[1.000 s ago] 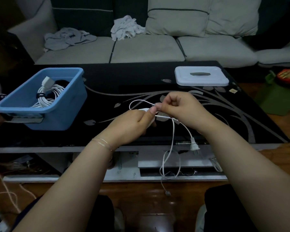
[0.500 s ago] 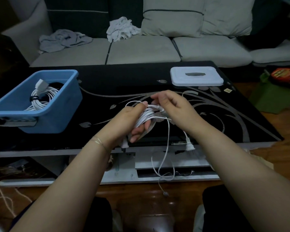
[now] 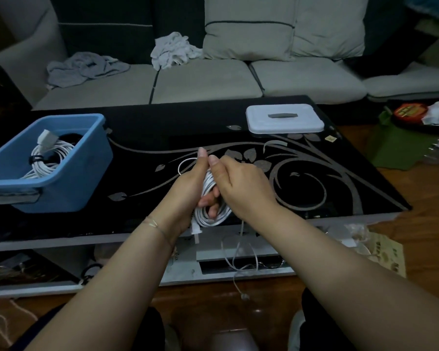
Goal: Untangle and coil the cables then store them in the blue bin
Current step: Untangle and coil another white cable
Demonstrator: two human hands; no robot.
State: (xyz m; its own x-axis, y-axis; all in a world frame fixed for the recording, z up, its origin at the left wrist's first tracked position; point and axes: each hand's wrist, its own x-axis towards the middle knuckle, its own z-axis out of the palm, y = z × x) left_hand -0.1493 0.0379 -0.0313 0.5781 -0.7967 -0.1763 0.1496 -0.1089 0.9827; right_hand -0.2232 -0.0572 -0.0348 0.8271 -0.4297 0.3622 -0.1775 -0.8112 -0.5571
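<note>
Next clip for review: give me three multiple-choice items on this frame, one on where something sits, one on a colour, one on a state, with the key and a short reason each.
1. Where does the white lid lie?
A. in the bin
B. on the black table, far right
C. on the sofa

2. What colour is the bin?
A. blue
B. red
C. green

3. How is the white cable in the hands?
A. fully coiled and tied
B. lying flat on the table
C. partly coiled, a loose end hanging down

Key: 1 B, the lid rests on the tabletop. 2 A, the walls are blue. 3 C, the left hand holds the loops, the right hand is at the coil, and a strand trails toward the floor.
</note>
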